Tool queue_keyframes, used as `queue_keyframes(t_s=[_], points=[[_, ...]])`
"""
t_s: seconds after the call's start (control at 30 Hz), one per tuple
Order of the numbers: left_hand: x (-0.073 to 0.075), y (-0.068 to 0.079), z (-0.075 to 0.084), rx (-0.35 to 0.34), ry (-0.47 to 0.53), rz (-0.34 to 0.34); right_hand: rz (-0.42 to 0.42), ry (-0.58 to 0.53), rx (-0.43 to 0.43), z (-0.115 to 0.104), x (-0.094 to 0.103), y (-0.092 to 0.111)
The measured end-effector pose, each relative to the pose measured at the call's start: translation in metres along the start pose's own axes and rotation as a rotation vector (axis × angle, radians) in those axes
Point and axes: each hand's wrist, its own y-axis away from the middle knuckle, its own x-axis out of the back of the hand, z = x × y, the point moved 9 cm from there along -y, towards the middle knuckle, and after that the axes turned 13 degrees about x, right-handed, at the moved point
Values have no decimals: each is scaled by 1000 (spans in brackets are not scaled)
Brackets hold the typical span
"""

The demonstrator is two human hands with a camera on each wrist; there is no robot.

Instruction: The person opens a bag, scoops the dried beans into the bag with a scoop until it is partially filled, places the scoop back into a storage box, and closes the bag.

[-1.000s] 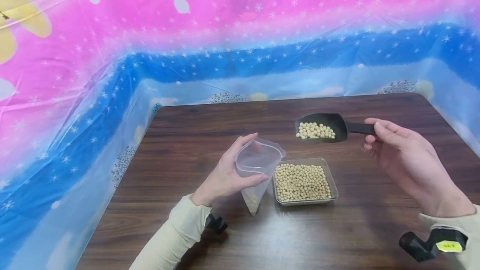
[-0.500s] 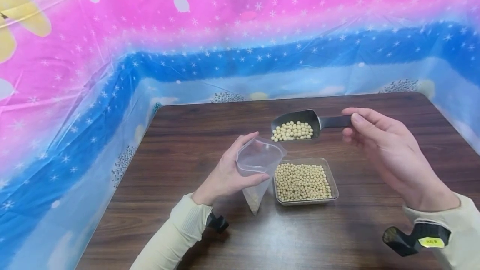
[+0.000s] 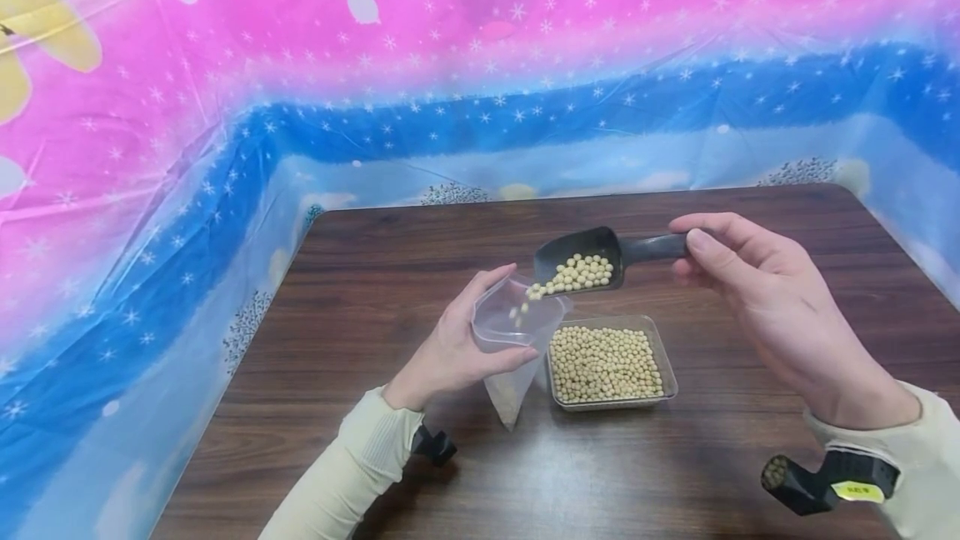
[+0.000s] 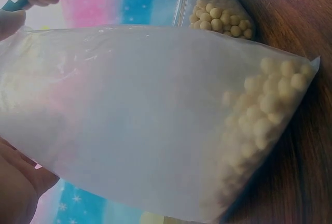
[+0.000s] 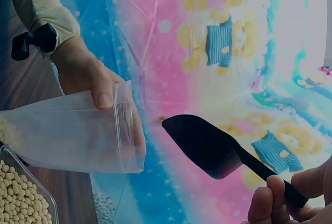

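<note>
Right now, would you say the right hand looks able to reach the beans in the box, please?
Probably yes: the box looks open on top, and nothing seems to stand between its beans and the right hand. That hand holds a loaded scoop, though, so its grip isn't free.

Passable over the near table (image 3: 562, 482), between left sleeve (image 3: 345, 461) and right sleeve (image 3: 933, 452) — blocked beyond by scoop (image 3: 567, 248), bag (image 3: 534, 330) and tray (image 3: 663, 361) — seemingly tight between bag and tray.
</note>
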Motion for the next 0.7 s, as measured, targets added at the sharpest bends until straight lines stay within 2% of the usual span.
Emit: queue_keyframes(t_s=[0.3, 0.5, 0.6, 0.7], points=[[1, 1, 1, 18, -26, 5, -2, 32, 12, -5, -1, 0], [0, 5, 18, 37, 9, -26, 4, 64, 4, -7, -1, 0], [1, 6, 18, 29, 6, -25, 10, 134, -13, -9, 0, 1], [0, 4, 9, 6, 8, -25, 6, 286, -23, -11, 0, 2]])
